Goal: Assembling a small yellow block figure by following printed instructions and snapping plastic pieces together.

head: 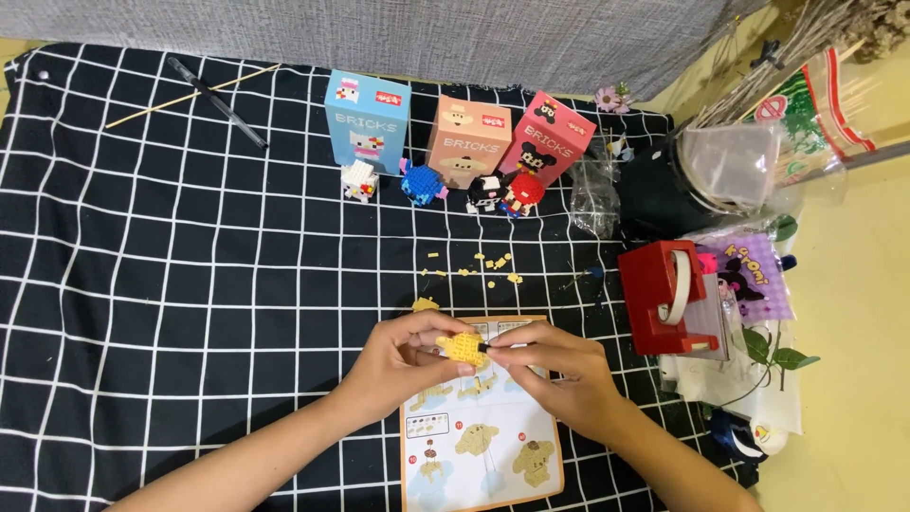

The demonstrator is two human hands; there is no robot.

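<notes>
In the head view, the person's left hand (pixel 398 356) held a small, blocky yellow figure built of tiny plastic bricks (pixel 464 347), its thumb and fingers closed around the figure's left side. The right hand (pixel 555 365) came in from the opposite side, its fingertips (pixel 495 350) pinched together against the figure's right edge; something dark showed at that point, too small to name. The figure thus sat directly between the two hands, touching both, with the left hand carrying it and the right hand's pinch pointing leftward into it. Its shape was roughly as wide as tall, so no clear long axis could be read. Both hands hovered just above the upper edge of a printed instruction sheet with an orange border (pixel 483 441), which lay flat on the black cloth with a white grid (pixel 190 284). Beyond the hands, near but apart, lay a scatter of loose pale yellow bricks (pixel 474 265). Farther back stood three upright cardboard boxes, blue (pixel 368 118), tan (pixel 468 140) and pink (pixel 547 144), with four small finished brick figures (pixel 441 188) in a row just in front of them. To the right sat a red tape dispenser (pixel 668 296).
</notes>
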